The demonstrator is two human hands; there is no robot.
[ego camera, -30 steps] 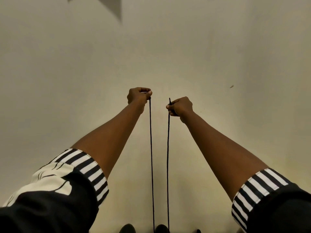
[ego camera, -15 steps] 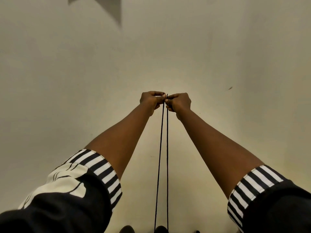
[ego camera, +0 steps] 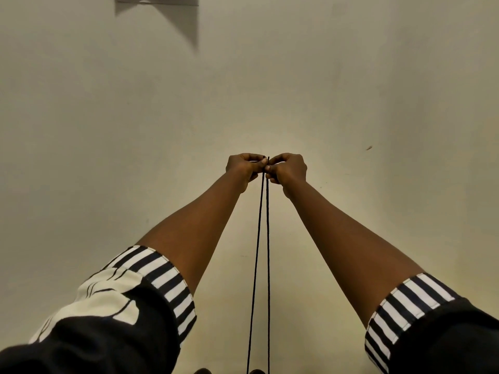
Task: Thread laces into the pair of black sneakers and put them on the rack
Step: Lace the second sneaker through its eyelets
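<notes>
**Both hands pinch lace ends, held taut against a plain wall**

A dark shadow (ego camera: 172,20) falls on the wall (ego camera: 81,117) at upper left. Below, the left sleeve (ego camera: 151,276), black with striped cuff, leads up to the left hand (ego camera: 244,164), fingers curled and pinching one strand of the lace (ego camera: 259,238). Touching it, the right hand (ego camera: 287,167) pinches the other strand. Both strands run straight down, nearly parallel, off the bottom edge. The right sleeve (ego camera: 405,306) closes the frame.

black laces (ego camera: 261,238), black-and-white striped cuffs (ego camera: 167,282)
</notes>
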